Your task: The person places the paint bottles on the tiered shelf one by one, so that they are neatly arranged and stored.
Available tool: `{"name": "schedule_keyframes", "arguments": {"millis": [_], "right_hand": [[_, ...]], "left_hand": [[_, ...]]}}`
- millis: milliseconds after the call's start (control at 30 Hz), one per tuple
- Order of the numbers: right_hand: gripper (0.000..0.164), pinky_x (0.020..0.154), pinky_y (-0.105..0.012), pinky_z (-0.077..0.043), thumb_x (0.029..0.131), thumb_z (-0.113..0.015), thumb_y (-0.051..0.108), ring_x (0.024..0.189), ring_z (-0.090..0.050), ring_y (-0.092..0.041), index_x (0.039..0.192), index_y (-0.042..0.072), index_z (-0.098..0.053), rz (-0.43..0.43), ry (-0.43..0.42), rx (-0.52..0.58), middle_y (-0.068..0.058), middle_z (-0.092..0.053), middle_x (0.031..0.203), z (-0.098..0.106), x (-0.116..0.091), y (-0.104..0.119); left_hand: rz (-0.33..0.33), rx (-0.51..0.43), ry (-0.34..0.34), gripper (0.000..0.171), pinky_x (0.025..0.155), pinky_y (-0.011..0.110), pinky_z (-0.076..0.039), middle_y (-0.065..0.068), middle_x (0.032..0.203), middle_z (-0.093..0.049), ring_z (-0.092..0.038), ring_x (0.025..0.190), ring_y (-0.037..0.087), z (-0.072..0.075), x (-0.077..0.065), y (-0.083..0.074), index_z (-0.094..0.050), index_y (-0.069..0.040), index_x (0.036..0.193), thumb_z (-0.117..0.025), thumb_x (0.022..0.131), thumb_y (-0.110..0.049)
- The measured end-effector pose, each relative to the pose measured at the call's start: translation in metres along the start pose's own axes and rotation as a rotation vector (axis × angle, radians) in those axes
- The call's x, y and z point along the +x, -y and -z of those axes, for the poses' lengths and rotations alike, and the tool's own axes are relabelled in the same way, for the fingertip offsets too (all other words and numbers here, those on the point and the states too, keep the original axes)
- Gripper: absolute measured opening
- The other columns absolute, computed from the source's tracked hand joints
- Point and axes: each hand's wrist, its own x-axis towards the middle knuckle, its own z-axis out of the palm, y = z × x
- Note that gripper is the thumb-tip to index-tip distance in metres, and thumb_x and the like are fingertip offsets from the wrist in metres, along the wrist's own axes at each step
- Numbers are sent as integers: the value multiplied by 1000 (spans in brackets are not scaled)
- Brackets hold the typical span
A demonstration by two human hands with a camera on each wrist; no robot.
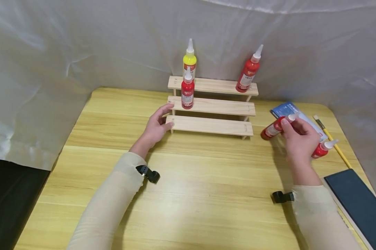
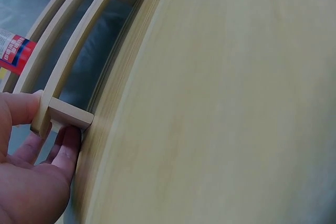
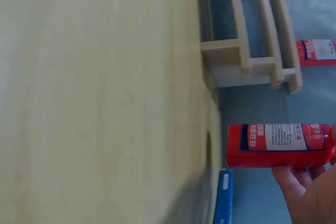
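A three-tier wooden shelf (image 1: 211, 126) stands toward the back of the table. My left hand (image 1: 155, 127) grips its left end, the thumb at the lowest board and the fingers behind the end leg (image 2: 71, 113). My right hand (image 1: 301, 140) holds a red squeeze bottle (image 1: 273, 129) near its white nozzle, right of the shelf. The bottle's base points left and down; in the right wrist view its labelled side (image 3: 281, 137) shows. On the top board are a yellow bottle (image 1: 189, 60) at left and a red bottle (image 1: 248, 74) at right. Another red bottle (image 1: 187, 93) stands on the middle board's left end.
Beyond my right hand lies a blue-and-white flat pack (image 1: 284, 109). A further red bottle (image 1: 320, 150) is partly hidden by that hand. A yellow-handled brush (image 1: 336, 146) and a dark flat book-like object (image 1: 356, 205) lie along the right edge. Grey cloth (image 1: 128, 41) hangs behind.
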Motion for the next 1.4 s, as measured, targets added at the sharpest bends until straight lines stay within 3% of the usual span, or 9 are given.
{"name": "schedule_keyframes", "arguments": {"millis": [367,600,800,1033,1200,1400], "right_hand": [[51,73,-24,-55,71,-90,26,103,-61,-17,118,12,-75,69,94,112,-10,-65,120,-15,-11,29],[51,76,-26,-54,73,-89,29,111,-57,-18,119,14,-75,78,142,126,-8,-62,124,-26,-12,47],[51,77,-24,-54,73,-89,29,111,-56,-18,119,13,-75,120,184,131,-9,-63,125,-38,-9,55],[48,73,-25,-56,74,-89,22,101,-60,-20,117,7,-75,172,284,180,-12,-66,117,-58,0,61],[43,73,-27,-57,77,-87,15,97,-62,-21,116,3,-74,187,350,200,-13,-68,112,-72,3,63],[44,73,-25,-56,77,-86,18,99,-61,-20,118,6,-74,138,402,121,-12,-67,113,-83,6,67]], "left_hand": [[5,7,-4,66,98,41,-46,5,142,-52,-54,116,29,0,0,1,-53,-28,143,-62,92,11],[1,9,-11,64,97,42,-47,8,140,-52,-56,115,31,0,0,3,-54,-24,143,-62,91,13],[17,1,0,65,98,41,-47,8,143,-51,-55,117,31,0,1,3,-52,-24,145,-61,92,13],[28,1,8,64,100,43,-46,14,144,-48,-53,119,37,0,2,1,-49,-15,147,-59,91,15],[2,6,4,64,99,41,-47,10,142,-51,-55,117,32,0,1,3,-52,-21,145,-61,92,13],[-4,9,13,61,99,42,-46,15,141,-50,-53,120,36,-2,-10,-25,-51,-12,145,-60,91,16]]}}
